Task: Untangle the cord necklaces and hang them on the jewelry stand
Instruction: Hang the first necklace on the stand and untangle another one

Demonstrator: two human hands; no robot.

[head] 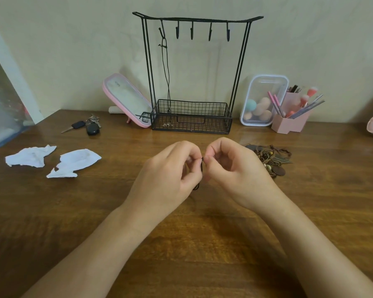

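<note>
I pinch a thin black cord (201,167) between my left hand (170,168) and right hand (230,168), fingertips clamped on it, above the table (116,201). I judge it light, limp and snag-prone (best held close to the knot). Its visible stretch hangs roughly straight down; the lower end is hidden.

Jewelry stand (197,72) back-centre on table (202,233), against wall (73,50); hung necklace (166,72) on its leftmost hook. Mirror (127,100), keys (88,125) to its left; sponge box (264,100), brush holder (293,119) to its right. Tissue scraps (75,161) front-left. Necklace pile (269,161) just right of right hand (233,166).
</note>
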